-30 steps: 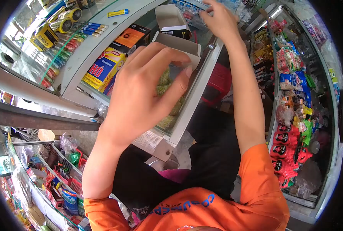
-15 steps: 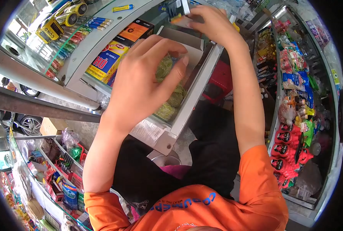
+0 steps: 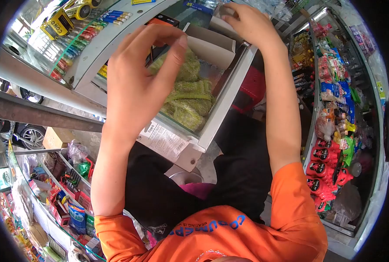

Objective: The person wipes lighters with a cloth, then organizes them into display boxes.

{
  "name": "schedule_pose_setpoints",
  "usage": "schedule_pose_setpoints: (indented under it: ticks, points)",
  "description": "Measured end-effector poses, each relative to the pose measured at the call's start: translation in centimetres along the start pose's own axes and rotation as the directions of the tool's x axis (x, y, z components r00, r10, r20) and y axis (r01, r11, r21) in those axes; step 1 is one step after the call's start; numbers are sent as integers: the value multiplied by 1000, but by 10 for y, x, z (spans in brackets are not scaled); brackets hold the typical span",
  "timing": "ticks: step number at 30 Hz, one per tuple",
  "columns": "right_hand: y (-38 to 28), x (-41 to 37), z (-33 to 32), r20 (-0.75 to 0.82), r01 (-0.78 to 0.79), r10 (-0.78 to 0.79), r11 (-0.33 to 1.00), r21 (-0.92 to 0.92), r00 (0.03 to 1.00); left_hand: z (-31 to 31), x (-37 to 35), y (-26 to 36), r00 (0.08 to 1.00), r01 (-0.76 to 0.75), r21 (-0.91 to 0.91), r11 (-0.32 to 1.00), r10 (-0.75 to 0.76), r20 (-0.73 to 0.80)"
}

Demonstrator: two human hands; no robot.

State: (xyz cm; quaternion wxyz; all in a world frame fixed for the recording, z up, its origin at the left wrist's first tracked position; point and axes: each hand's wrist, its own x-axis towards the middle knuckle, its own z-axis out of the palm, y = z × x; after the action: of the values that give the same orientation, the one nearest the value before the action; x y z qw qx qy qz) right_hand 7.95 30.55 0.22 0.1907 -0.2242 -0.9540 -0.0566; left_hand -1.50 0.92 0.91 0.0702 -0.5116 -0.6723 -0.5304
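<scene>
And here, above the glass case (image 3: 227, 105), the left hand (image 3: 140, 83) is held loosely curled, released. At the far right corner, one small open box (image 3: 218, 26) is met by the right hand (image 3: 251, 26); its grip cannot be told. Along the right edge, one white box (image 3: 209, 48) and at least two green mesh bundles (image 3: 188, 107) are seen.
</scene>
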Motion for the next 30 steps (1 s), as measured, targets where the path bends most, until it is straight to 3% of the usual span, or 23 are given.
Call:
schedule_pose_setpoints:
  ticks: [3,5,9,11,12,15,16,18,19,21,23,28,30]
  points:
    - [-10,-2,-12,-54,-7,9,999,36,998,-1,0,-3,1000,-13,9,1000,13,-16]
    - [-9,-3,-8,105,-52,58,997,-51,993,0,-1,-3,1000,-19,4,1000,19,-10]
    - [3,2,2,153,-49,61,995,-82,986,1,-3,0,1000,-12,-11,1000,12,12]
    - [-8,3,-15,-52,-65,80,967,246,995,2,-2,-4,1000,-28,9,1000,28,5]
    - [8,13,0,-216,90,17,874,477,976,3,-2,-6,999,-40,25,999,40,0]
    - [-54,0,-74,-94,17,43,826,563,995,12,-2,-8,988,-89,67,994,97,-121]
    - [-57,0,-74,-188,151,-41,766,625,981,11,0,-7,988,-90,66,994,97,-119]
    - [-70,-6,-85,-128,145,-79,741,655,989,7,3,-4,998,6,129,992,-14,57]
    - [-75,-7,-89,-70,136,-121,716,685,990,10,4,-6,998,6,129,992,-13,56]
    - [-75,-6,-75,-103,182,-151,755,629,983,18,3,-14,987,-144,187,972,155,-42]
    - [-72,-3,-56,-130,157,-120,932,328,984,22,-1,-18,983,-160,199,967,174,-55]
    - [-57,3,-34,-19,66,-63,914,401,998,22,-1,-16,982,-182,188,965,189,-20]
    - [-46,2,-37,-135,-38,87,943,330,987,22,-2,-17,981,-186,205,961,193,-16]
